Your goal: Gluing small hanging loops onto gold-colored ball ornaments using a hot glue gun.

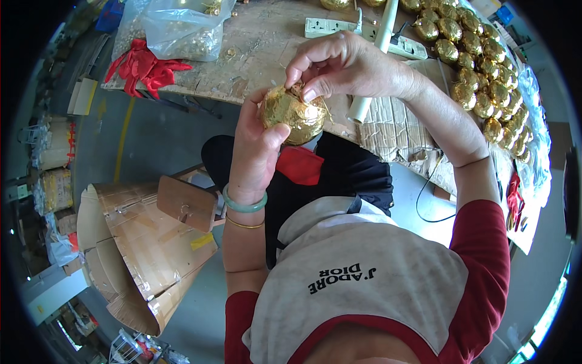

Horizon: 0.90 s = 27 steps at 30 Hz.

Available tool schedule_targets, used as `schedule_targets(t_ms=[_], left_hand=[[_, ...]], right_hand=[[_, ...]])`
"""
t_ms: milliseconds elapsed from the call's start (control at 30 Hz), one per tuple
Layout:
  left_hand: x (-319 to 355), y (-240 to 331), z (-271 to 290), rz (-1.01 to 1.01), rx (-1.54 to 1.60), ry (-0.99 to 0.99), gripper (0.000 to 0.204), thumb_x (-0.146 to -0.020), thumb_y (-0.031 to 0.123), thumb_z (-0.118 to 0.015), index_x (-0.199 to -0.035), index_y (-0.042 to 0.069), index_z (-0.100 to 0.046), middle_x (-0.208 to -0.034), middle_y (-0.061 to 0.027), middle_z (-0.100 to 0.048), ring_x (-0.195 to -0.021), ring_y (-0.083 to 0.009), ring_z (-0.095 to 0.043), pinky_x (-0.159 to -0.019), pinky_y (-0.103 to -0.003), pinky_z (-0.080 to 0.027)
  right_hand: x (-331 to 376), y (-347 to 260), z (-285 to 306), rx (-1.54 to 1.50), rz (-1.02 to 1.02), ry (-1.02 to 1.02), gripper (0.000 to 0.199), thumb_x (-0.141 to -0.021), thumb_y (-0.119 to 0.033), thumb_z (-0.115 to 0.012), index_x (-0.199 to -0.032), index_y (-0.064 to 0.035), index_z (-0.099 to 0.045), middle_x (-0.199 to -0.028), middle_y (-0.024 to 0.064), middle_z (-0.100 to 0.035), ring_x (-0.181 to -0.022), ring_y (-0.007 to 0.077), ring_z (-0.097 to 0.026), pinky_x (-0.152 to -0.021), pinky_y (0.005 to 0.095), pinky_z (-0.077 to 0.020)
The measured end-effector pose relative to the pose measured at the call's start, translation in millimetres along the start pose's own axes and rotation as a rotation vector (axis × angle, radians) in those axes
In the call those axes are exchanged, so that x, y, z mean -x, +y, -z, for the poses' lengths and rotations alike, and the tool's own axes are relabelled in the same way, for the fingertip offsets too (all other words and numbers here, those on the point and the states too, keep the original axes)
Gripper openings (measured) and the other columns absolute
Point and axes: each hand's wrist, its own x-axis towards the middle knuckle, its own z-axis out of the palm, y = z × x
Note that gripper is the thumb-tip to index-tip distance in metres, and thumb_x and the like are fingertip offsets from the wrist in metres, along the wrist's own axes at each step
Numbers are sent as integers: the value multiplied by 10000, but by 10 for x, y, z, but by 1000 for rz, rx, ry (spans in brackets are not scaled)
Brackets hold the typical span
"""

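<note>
The left hand [254, 150] curls around a gold ball [297, 125] just before the surface [260, 54] as the right hand [354, 70] pinches its crown between thumb and forefinger, seemingly finishing the top; steady support looks needed next. Near-round, with no clear long axis, it points crown-first forward, similar balls [498, 94] beyond.

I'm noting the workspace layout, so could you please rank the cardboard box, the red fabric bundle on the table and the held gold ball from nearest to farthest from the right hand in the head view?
From the right hand:
1. Held gold ball: touching it.
2. Red fabric bundle: left, on the table.
3. Cardboard box: lower left.
</note>
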Motion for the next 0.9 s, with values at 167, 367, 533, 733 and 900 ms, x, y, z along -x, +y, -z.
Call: schedule_targets(t_ms=[167, 367, 533, 733, 900], left_hand=[[-7, -36, 35, -26, -96, 47, 638, -779, 128, -714, -1313, 14, -384, -1230, -88, -511, -1149, -169, -518, -1014, -325, -413], [-49, 8, 42, -132, -195, 77, 646, -767, 86, -702, -1324, 23, -381, -1244, -92, -492, -1156, -171, -511, -1021, -331, -411], [-69, 30, 0, -160, -268, 62, 652, -768, 75, -709, -1329, 21, -381, -1245, -91, -483, -1163, -167, -502, -1020, -330, -416], [-134, 46, 20, -201, -283, 36, 645, -773, 59, -713, -1330, 13, -390, -1258, -94, -483, -1167, -168, -503, -1023, -335, -420], [-2, -78, 96, -106, -189, 117, 662, -795, 64, -703, -1361, 14, -365, -1304, -92, -478, -1207, -178, -490, -1043, -351, -407]], right_hand=[[33, 40, -44, 60, -8, 17, 300, -818, -55, -730, -1111, -24, -673, -950, 42, -652, -868, 99, -637, -769, 233, -550], [87, -21, -61, 42, 9, 95, 370, -795, -49, -743, -1155, -44, -661, -939, 40, -655, -864, 93, -641, -755, 231, -563], [68, -16, -61, 285, 34, 105, 319, -798, -62, -745, -1108, -38, -670, -942, 44, -661, -849, 105, -646, -737, 248, -561], [-13, -4, 7, 314, 159, 101, 237, -802, -77, -745, -1025, -38, -674, -924, 61, -663, -836, 136, -649, -722, 268, -548], [-33, 123, -105, 398, 217, 77, 221, -786, -34, -756, -978, -34, -646, -883, 75, -659, -794, 193, -666, -683, 317, -537]])
